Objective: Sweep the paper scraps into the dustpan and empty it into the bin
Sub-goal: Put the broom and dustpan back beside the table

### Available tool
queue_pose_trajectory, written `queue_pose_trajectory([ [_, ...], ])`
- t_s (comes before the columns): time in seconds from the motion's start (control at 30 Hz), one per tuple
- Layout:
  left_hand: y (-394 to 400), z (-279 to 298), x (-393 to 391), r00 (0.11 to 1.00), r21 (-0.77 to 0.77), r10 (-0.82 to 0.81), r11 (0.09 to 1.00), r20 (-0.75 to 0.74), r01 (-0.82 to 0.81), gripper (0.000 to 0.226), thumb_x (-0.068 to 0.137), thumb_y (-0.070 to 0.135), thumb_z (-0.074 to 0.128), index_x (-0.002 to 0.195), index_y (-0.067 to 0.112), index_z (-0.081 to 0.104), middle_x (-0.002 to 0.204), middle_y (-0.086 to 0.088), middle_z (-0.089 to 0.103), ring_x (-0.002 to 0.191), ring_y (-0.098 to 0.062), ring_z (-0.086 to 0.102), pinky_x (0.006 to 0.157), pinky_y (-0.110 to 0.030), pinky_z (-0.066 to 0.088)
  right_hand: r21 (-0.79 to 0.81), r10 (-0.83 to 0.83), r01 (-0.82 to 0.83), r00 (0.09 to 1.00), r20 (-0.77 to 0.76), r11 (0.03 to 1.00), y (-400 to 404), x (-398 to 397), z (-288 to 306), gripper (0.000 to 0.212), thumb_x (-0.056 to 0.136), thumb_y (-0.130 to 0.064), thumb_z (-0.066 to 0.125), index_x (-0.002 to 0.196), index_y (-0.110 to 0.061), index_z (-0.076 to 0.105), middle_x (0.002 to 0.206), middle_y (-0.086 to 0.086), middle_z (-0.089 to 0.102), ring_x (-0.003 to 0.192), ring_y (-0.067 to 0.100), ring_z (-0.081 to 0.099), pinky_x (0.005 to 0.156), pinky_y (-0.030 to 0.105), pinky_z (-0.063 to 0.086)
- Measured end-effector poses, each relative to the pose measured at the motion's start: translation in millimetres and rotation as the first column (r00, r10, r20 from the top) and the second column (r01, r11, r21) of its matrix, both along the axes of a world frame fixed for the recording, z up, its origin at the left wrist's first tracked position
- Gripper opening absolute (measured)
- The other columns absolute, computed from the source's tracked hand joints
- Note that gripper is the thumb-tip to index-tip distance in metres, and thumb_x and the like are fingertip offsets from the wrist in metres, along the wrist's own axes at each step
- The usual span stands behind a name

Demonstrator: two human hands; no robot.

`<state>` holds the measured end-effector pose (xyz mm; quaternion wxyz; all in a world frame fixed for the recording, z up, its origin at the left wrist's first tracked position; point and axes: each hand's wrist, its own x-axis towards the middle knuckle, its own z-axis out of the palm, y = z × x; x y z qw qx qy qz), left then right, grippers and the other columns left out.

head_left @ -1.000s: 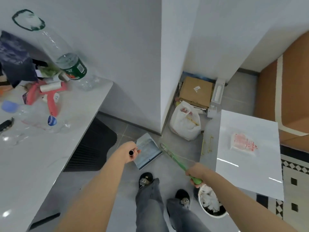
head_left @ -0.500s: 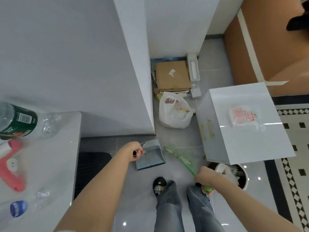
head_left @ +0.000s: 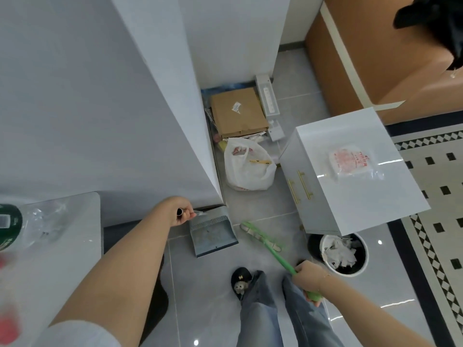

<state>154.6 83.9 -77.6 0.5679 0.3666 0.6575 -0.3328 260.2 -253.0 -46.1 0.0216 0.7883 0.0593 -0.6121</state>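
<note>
Two tools are in my hands. My left hand (head_left: 181,211) has its grip wrapped around the dark handle end of the dustpan (head_left: 211,234), which rests on the grey floor (head_left: 250,254) just beside the foot of the white wall. My right hand (head_left: 308,276) is clamped on the green handle of the broom (head_left: 265,242), whose head lies on the tiles between the pan and the bin (head_left: 338,254). The bin stands near my right hand, partly tucked under the white cabinet (head_left: 363,171), and white paper scraps (head_left: 338,252) already fill much of it. Inside the pan I see only small specks; I cannot tell whether they are scraps or dirt. No loose scraps show plainly on the floor.

I judge the sweeping nearly done and the emptying close. The pan looks like thin, stiff plastic and should be light, so holding it at the handle end as I do gives enough control. Paper that light could slide or flutter off the open lip, so I would keep the lip tipped up while lifting. The bin mouth is narrow and half under the cabinet edge, so the pan should come in from the open side.
</note>
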Motion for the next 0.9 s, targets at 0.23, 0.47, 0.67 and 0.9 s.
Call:
queue_pose_trajectory([
  [0.23,6.7,8.9,-8.5,0.7,-0.027,0.699,0.71,0.149,-0.703,0.015,0.093,-0.003,0.041,0.081,-0.002,0.049,0.087,-0.021,0.054,0.045,-0.008,0.04,0.03,-0.011,0.034,-0.027,0.092,-0.092,0.996,-0.005,0.995,4.2,-8.7,1.3,0.011,0.091,-0.019,0.045,0.093,-0.012,0.053,0.074,0.003,0.058,0.073,0.026,0.062,0.057,0.023,0.049],
  [0.47,-5.2,21.0,-28.3,0.547,-0.051,0.775,0.59,0.315,-0.806,0.017,0.096,0.008,0.04,0.102,-0.002,0.051,0.106,-0.022,0.051,0.066,-0.019,0.051,0.041,-0.019,0.051,-0.049,0.282,-0.282,0.959,-0.012,0.958,16.1,-7.1,22.2,0.018,0.083,-0.014,0.042,0.09,-0.008,0.056,0.072,0.006,0.061,0.065,0.024,0.061,0.062,0.029,0.054],
  [0.67,-30.5,38.8,-50.8,0.561,-0.044,0.74,0.617,0.371,-0.786,0.016,0.097,0.009,0.04,0.112,0.004,0.046,0.09,-0.015,0.056,0.067,-0.017,0.054,0.045,-0.02,0.052,-0.036,0.475,-0.476,0.879,-0.032,0.879,54.8,-7.7,51.4,0.016,0.083,-0.023,0.048,0.092,-0.01,0.052,0.084,0.013,0.07,0.057,0.019,0.056,0.054,0.025,0.046],
  [0.9,-47.2,66.5,-97.7,0.511,0.074,0.728,0.541,0.458,-0.838,0.014,0.097,0.008,0.044,0.11,0.005,0.048,0.083,-0.009,0.058,0.071,-0.018,0.053,0.065,-0.031,0.049,-0.012,0.615,-0.622,0.777,-0.13,0.783,136.8,-8.3,99.0,0.008,0.088,-0.009,0.049,0.081,-0.008,0.049,0.063,0.008,0.048,0.038,0.012,0.048,0.039,0.018,0.039],
])
